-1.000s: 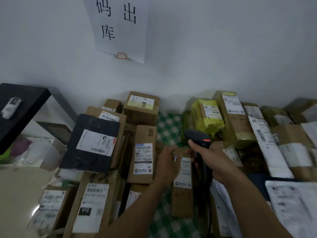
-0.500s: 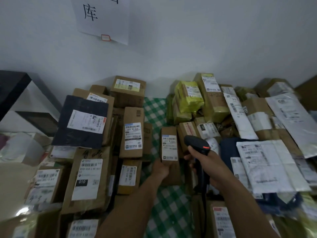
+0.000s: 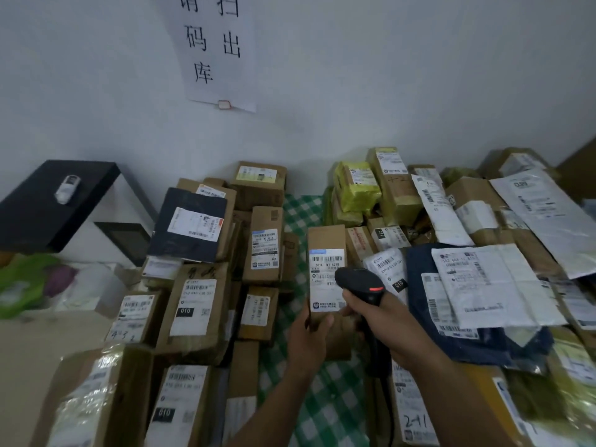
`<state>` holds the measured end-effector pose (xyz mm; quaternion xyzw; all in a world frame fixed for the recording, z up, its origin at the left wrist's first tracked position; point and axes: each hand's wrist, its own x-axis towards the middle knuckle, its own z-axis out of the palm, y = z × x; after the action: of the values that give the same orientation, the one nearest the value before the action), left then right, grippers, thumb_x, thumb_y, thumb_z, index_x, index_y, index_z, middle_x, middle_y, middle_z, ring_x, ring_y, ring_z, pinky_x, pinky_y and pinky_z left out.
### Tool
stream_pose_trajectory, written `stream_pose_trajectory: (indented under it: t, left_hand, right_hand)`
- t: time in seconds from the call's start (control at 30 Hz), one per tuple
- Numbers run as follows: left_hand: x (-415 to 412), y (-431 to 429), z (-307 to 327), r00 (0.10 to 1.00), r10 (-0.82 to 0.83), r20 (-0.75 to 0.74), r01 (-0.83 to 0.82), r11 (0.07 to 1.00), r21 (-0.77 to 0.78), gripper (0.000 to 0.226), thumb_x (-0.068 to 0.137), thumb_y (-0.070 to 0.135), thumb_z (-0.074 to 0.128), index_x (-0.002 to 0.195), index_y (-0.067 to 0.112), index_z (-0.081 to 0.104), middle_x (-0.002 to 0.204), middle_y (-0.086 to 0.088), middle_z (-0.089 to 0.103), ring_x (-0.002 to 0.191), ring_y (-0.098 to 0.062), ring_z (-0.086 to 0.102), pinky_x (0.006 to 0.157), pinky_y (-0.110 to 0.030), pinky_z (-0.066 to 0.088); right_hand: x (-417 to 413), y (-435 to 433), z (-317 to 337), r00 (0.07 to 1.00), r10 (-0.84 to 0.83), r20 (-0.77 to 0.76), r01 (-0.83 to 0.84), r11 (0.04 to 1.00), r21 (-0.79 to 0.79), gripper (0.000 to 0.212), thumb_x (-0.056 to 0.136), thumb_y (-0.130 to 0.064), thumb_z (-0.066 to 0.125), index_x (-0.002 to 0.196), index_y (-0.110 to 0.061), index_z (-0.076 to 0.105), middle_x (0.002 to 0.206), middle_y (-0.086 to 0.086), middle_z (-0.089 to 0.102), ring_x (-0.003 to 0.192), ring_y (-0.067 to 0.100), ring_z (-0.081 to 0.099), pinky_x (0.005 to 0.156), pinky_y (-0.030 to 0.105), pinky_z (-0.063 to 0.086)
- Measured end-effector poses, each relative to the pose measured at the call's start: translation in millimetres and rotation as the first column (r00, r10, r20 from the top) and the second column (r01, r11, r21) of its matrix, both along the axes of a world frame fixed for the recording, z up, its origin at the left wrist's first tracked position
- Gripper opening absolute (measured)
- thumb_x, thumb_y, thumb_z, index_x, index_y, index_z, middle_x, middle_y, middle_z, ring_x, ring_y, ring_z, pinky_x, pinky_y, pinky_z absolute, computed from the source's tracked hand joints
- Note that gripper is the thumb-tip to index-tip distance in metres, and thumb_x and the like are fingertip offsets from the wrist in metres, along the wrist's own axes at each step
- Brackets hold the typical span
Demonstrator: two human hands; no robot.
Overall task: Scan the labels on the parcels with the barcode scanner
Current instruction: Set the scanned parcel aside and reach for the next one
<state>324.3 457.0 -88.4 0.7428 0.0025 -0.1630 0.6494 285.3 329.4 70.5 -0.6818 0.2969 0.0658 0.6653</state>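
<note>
Left hand [image 3: 306,337] grips box [image 3: 325,240]; right hand [image 3: 387,321] grips scanner [image 3: 358,280]; parcel piles [image 3: 200,314] flank both.

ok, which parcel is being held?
The narrow brown carton at centre: left hand holds its lower end, barcode scanner aimed at its label; no other is held.

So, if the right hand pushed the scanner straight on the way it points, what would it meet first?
Probably the white label on the brown box that the left hand holds; the scanner in the right hand overlaps it in view, though the gap is unclear.
</note>
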Motion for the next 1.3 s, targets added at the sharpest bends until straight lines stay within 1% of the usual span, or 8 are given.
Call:
stream_pose_trajectory:
  t: [0.07,0.23,0.33,0.43,0.5,0.67,1.13,1.3]
  left_hand:
    - [-13,3,5,0.999,0.042,0.024,-0.042,0.999,0.005,0.043,0.095,0.014,0.071,0.127,0.041,0.061,0.116,0.023,0.072,0.108,0.009,0.065,0.089,-0.01,0.05]
    - [-34,12,5,0.997,0.05,0.054,-0.053,0.997,0.05,0.048,0.094,0.012,0.071,0.136,0.034,0.061,0.119,0.022,0.072,0.111,0.006,0.065,0.097,-0.02,0.052]
    - [-42,15,4,0.997,0.055,0.051,-0.059,0.994,0.089,0.049,0.094,0.012,0.071,0.138,0.031,0.061,0.12,0.021,0.072,0.111,0.006,0.065,0.101,-0.027,0.053]
    - [-50,16,6,0.996,0.07,0.059,-0.077,0.99,0.118,0.052,0.094,0.014,0.071,0.137,0.039,0.057,0.119,0.024,0.07,0.11,0.011,0.062,0.097,-0.017,0.05]
    - [-54,17,5,0.994,0.085,0.066,-0.093,0.986,0.136,0.054,0.094,0.017,0.072,0.138,0.043,0.055,0.121,0.024,0.069,0.113,0.009,0.061,0.097,-0.018,0.049]
    - [-60,20,1,0.993,0.082,0.086,-0.095,0.982,0.161,0.052,0.094,0.02,0.071,0.142,0.034,0.057,0.125,0.021,0.068,0.118,0.003,0.061,0.101,-0.025,0.05]
    - [-69,25,5,0.993,0.097,0.073,-0.106,0.985,0.138,0.049,0.094,0.015,0.071,0.137,0.034,0.058,0.122,0.02,0.069,0.112,0.007,0.061,0.087,-0.006,0.048]
    - [-75,36,9,0.996,0.075,0.045,-0.081,0.983,0.164,0.05,0.092,0.02,0.073,0.134,0.042,0.057,0.118,0.023,0.07,0.108,0.011,0.062,0.082,-0.004,0.047]
  right_hand:
    - [-13,2,4,1.0,0.028,-0.004,-0.028,1.0,-0.003,0.021,0.097,-0.03,0.07,0.099,-0.009,0.076,0.082,0.004,0.079,0.077,0.02,0.07,0.07,0.031,0.055]
    - [-40,2,10,0.997,0.071,-0.013,-0.071,0.996,0.047,0.025,0.098,-0.029,0.069,0.096,-0.005,0.074,0.065,0.0,0.071,0.06,0.015,0.063,0.069,0.036,0.05]
    - [-51,1,10,0.997,0.075,0.0,-0.075,0.995,0.072,0.023,0.096,-0.029,0.071,0.102,-0.007,0.073,0.074,0.005,0.072,0.061,0.014,0.063,0.069,0.037,0.049]
    - [-59,0,10,0.995,0.101,0.023,-0.103,0.992,0.067,0.022,0.096,-0.03,0.072,0.108,-0.012,0.072,0.079,0.008,0.072,0.06,0.013,0.063,0.068,0.035,0.05]
    - [-63,-1,10,0.993,0.112,0.023,-0.113,0.992,0.061,0.022,0.095,-0.032,0.073,0.109,-0.014,0.072,0.081,0.008,0.072,0.062,0.014,0.064,0.067,0.034,0.051]
    - [-71,-3,11,0.993,0.114,0.013,-0.115,0.99,0.079,0.021,0.094,-0.033,0.074,0.108,-0.017,0.072,0.08,0.008,0.073,0.063,0.016,0.063,0.067,0.037,0.051]
    - [-79,-1,8,0.99,0.137,0.005,-0.137,0.988,0.075,0.022,0.095,-0.033,0.073,0.113,-0.021,0.071,0.079,0.004,0.074,0.062,0.014,0.063,0.064,0.032,0.051]
    - [-83,-1,2,0.988,0.155,0.022,-0.156,0.984,0.084,0.024,0.096,-0.033,0.071,0.118,-0.023,0.07,0.094,0.009,0.078,0.063,0.014,0.066,0.061,0.03,0.051]
